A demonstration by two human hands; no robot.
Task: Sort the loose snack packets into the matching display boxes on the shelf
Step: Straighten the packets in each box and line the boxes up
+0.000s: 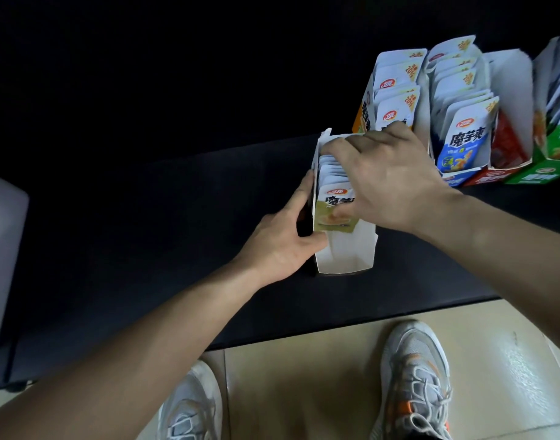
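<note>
On shelf, five boxes; left hand on one, right hand on packets.

5 display boxes: 1 white box at centre, 4 at 2 o'clock: orange box, blue box, red box, green box. 2 hands: left hand, right hand. 2 shoes at 6 o'clock. Packets overlap, uncountable.

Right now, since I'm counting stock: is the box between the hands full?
Partly full: packets stand packed in the rear of the box, while its near end shows bare white card.
</note>
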